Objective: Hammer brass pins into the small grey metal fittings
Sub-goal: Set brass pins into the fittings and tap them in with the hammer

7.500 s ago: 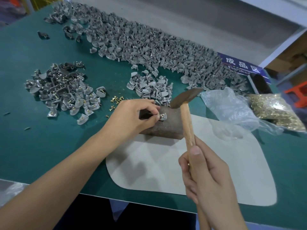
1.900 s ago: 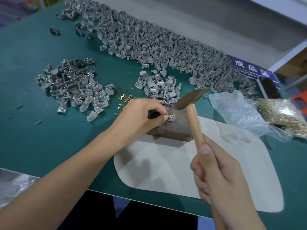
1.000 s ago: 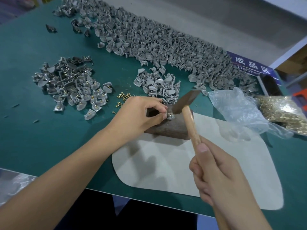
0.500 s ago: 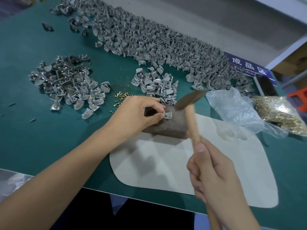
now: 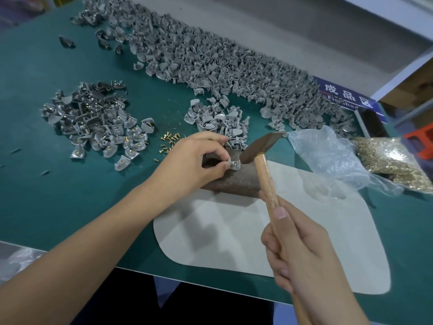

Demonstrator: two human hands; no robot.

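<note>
On the green bench [image 5: 35, 95], at about nine o'clock from the working spot, lies a heap of grey fittings with brass pins in them [image 5: 98, 123]; a few loose brass pins [image 5: 169, 139] are scattered just beside it toward the centre. The left hand [image 5: 192, 160] rests on the near end of a rusty metal block [image 5: 236, 178] and pinches one small grey fitting [image 5: 234, 164] between thumb and forefinger, holding it on the block's top; a brass pin seems to sit in it, though it is too small to be sure. At twelve o'clock, a smaller cluster of bare fittings [image 5: 218, 118] sits before a long bank of them. The hammer [image 5: 260, 146] hangs with its head just right of the fitting, slightly above it, its wooden handle wrapped by the curled fingers of the right hand [image 5: 302, 254]. At two o'clock lie a clear plastic bag [image 5: 328, 156] and a bag of brass pins [image 5: 396, 160].
</note>
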